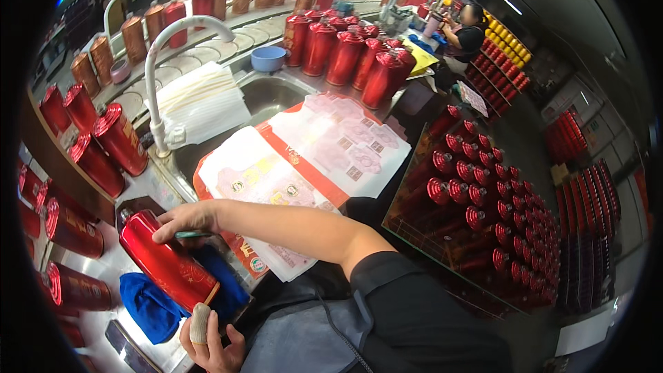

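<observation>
One red bottle [166, 259], aslant over a blue cloth [148, 307]: holds its upper end in a curled right hand [190, 219], with a thin green tool [192, 235] apparently beneath; meets its base with a half-open left hand [210, 345]. Probably surface finishing or checking; calls next for steady support.

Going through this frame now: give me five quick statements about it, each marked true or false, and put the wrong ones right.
1. The person's right hand touches the red bottle. True.
2. A yellow cloth lies under that bottle. False: the blue cloth does.
3. One finger of the left hand wears a beige covering. True.
4. The bowl next to the sink is red. False: the blue bowl is there.
5. In the picture, the curved white tap stands left of the bowl. True.
</observation>
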Motion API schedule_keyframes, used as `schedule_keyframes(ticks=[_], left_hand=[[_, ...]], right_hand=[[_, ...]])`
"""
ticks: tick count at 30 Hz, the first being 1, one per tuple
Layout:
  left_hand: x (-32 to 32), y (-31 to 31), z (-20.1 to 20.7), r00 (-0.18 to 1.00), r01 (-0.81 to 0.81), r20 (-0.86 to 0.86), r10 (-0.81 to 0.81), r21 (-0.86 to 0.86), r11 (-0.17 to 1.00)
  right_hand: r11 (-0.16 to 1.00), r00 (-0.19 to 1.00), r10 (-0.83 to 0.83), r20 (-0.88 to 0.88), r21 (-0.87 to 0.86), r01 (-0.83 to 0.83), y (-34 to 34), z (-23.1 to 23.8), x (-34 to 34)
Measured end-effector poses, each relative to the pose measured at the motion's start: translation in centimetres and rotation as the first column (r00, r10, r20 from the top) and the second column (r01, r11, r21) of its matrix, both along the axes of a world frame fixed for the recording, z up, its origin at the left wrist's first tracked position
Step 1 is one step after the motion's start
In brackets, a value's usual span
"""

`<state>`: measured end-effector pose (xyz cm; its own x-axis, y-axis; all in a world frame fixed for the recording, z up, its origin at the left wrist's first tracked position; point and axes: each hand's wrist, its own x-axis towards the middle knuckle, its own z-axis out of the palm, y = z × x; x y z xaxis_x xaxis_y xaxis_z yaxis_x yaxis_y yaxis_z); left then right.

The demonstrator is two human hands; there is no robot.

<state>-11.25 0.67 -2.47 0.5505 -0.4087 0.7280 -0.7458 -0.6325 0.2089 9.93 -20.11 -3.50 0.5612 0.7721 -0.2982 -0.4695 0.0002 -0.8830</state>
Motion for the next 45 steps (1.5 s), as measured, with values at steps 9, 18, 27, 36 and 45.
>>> schedule_keyframes(ticks=[9,18,27,36,45], left_hand=[[0.2,-0.2,1.8,1.0,-0.003,0.026,0.002,0.054,0.999],[-0.9,0.1,-0.1,0.979,-0.105,-0.17,0.113,0.059,0.993],[-1.0,-1.6,1.3,0.981,-0.092,-0.165,0.103,0.074,0.993],[-0.6,-1.9,2.2,0.984,-0.059,-0.169,0.054,-0.026,0.998],[-0.4,-1.7,2.1,0.993,-0.045,-0.105,0.045,-0.001,0.999]], right_hand=[[0.925,0.835,0.062,0.547,-0.346,0.158,0.7,4.2,0.1],[0.884,0.713,-0.076,0.697,-0.283,0.371,3.3,3.6,-0.4],[0.995,0.978,-0.089,0.186,-0.037,0.098,1.1,0.9,0.5],[0.966,0.974,-0.05,0.219,-0.237,0.103,-1.1,5.4,-0.7],[0.842,0.831,0.111,0.544,-0.495,0.212,1.2,8.0,-1.2]])
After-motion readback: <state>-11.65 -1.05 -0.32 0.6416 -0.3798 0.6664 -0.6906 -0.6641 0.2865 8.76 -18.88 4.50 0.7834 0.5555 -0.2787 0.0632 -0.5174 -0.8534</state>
